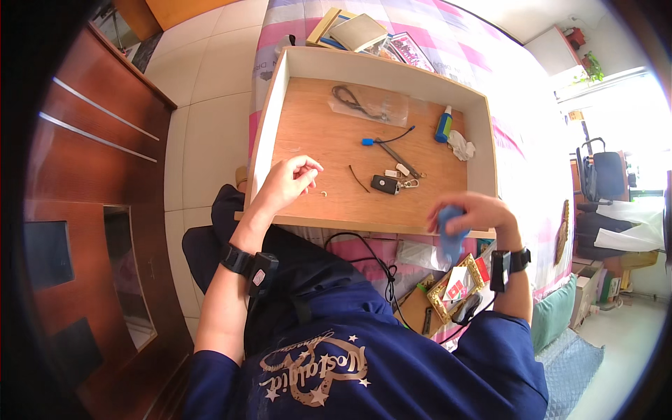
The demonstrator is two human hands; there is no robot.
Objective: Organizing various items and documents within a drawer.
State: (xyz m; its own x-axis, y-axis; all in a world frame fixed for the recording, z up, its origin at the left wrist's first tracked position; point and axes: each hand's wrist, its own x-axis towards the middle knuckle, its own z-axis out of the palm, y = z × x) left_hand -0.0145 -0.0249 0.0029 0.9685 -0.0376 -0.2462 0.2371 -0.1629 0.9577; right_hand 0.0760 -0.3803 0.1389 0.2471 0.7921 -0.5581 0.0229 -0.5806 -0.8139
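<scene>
A wooden drawer (325, 220) with pale sides rests on the bed. My left hand (294, 181) hovers over its near left part, fingers curled, nothing seen in them; a small pale curved bit (324, 194) lies close by. At the near right edge my right hand (470, 212) holds a blue cloth (452, 228). Inside the drawer lie a black car key fob (385, 184) with a metal clasp, a flat metal strip (396, 157), a short blue-ended cable (368, 142), a dark thin strip (359, 179), a bagged dark cord (357, 102), a blue-green bottle (443, 125) and crumpled white tissue (461, 146).
Books and a notebook (359, 32) lie beyond the drawer on the checked bed cover (446, 31). Near my right side are a gold ornate frame (438, 302), a plastic packet (422, 254) and a black cable (388, 273). A brown wooden cabinet (100, 178) stands at left.
</scene>
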